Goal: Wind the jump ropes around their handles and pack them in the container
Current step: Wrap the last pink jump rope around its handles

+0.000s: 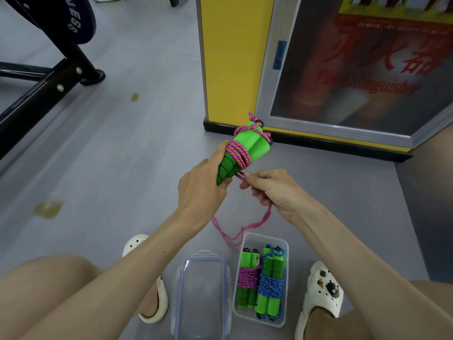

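Bearing the container [242,312], grey floor [137,148] meets yellow cabinet [230,57]

held handles [245,141] bright green | held rope [236,153] pink braid, orange flecks | container [259,238] clear | magenta rope [247,278], blue rope [270,288] speckled, on green handles | lid [201,290] clear, lilac-blue rim | floor [122,168] grey | clogs [323,290] cream | pillar [232,57] yellow, black base

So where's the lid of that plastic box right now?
In the head view, the lid lies flat on the floor at bottom centre, right beside the open container, on its left.
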Demonstrator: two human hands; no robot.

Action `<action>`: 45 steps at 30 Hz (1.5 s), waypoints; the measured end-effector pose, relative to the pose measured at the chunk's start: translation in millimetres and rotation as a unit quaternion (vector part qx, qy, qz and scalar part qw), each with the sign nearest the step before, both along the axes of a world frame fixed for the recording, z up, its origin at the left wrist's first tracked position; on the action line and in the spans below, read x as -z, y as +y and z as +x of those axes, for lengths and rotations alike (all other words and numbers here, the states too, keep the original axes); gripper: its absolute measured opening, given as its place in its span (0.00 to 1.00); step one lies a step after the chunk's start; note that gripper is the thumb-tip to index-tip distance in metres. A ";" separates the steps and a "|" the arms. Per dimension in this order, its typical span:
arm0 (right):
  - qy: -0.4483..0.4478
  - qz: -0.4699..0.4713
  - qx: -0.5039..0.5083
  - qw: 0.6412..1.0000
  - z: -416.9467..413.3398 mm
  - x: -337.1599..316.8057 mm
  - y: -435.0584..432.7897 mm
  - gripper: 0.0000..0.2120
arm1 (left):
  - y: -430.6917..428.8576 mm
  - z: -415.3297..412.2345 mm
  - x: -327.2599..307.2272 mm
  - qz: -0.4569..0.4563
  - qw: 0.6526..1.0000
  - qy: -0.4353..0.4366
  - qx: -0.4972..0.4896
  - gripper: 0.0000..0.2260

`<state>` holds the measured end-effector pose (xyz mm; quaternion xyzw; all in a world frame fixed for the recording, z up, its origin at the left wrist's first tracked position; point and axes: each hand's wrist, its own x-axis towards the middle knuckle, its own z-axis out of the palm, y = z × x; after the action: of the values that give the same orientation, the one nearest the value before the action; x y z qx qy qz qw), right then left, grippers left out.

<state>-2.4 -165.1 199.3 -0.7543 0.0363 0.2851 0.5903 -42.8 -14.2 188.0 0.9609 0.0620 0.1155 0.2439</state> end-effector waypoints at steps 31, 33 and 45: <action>0.008 0.050 -0.075 0.996 -0.7 -0.6 -10.4 0.20 | -11.5 -8.7 26.1 0.005 0.987 0.030 0.157 0.45; 0.016 0.048 -0.024 0.998 -1.7 1.7 -9.3 0.25 | -15.9 -9.8 24.3 0.014 0.983 0.058 0.172 0.44; 0.022 0.102 -0.087 0.991 -2.7 1.5 -14.9 0.21 | -0.2 3.1 -15.8 -0.517 0.821 0.240 0.004 0.22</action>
<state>-5.1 -180.0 197.8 -0.6839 -0.0459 0.3545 0.6360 -39.6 -14.5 203.8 0.6909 0.1658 -0.1691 0.6830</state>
